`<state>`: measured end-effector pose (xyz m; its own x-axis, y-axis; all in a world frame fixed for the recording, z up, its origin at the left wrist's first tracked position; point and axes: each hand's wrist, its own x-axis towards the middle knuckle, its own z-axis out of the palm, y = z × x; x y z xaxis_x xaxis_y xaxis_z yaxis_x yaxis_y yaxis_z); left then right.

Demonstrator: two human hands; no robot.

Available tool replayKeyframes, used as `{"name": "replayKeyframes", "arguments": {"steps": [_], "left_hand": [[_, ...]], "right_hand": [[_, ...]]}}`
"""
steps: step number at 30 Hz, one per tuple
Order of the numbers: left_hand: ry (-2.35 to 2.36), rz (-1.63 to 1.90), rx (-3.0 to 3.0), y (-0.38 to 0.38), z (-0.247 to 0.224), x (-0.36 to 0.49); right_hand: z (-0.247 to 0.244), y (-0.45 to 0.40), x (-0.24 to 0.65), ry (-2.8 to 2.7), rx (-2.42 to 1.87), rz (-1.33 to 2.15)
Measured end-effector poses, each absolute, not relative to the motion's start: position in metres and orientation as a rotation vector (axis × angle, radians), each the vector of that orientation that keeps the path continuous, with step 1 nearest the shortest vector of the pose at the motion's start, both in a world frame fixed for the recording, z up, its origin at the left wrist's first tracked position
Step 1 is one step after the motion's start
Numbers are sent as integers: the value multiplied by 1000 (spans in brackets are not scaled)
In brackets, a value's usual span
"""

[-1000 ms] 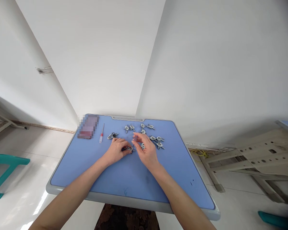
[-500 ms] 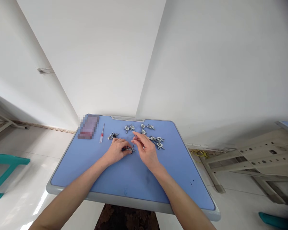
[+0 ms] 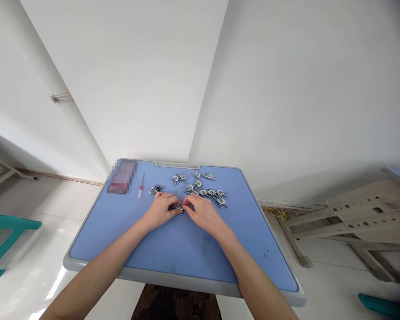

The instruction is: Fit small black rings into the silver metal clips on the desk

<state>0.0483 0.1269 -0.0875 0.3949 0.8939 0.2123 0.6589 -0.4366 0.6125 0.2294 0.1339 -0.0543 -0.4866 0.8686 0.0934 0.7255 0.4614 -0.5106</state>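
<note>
My left hand (image 3: 163, 208) rests on the blue table, its thumb and fingers closed around a small metal latch (image 3: 178, 207) that is partly covered. Right beside it, my right hand (image 3: 202, 212) has its fingertips pinched together at the latch's right end; what they hold is hidden. Beyond the right hand lies a loose group of similar metal latches (image 3: 212, 193). A pair of latches (image 3: 179, 178) sits farther back. Just past the left hand is another metal latch (image 3: 157, 189) with a dark round part.
A screwdriver (image 3: 140, 186) with a clear and red handle lies on the left of the blue table (image 3: 146, 253). A blurred-out flat object (image 3: 122, 177) occupies the back left corner. White walls stand behind; a green stool (image 3: 10, 222) is at floor left.
My right hand has lowered and turned flatter, its fingertips now at the latch. The red-handled tool that stood upright in it no longer shows. More latches are uncovered behind it.
</note>
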Motion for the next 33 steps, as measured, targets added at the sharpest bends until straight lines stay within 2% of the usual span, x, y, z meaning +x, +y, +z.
{"name": "replayKeyframes", "arguments": {"steps": [9, 18, 26, 33], "left_hand": [[1331, 739, 2226, 127, -87, 48], [1312, 756, 2215, 127, -88, 48], [1341, 753, 2132, 124, -74, 37], [1380, 734, 2114, 123, -73, 39]], "right_hand": [[-53, 133, 230, -2557, -1367, 494], [-54, 134, 236, -2395, -1329, 503], [-58, 131, 227, -2549, -1399, 354], [-56, 130, 225, -2571, -1462, 387]]}}
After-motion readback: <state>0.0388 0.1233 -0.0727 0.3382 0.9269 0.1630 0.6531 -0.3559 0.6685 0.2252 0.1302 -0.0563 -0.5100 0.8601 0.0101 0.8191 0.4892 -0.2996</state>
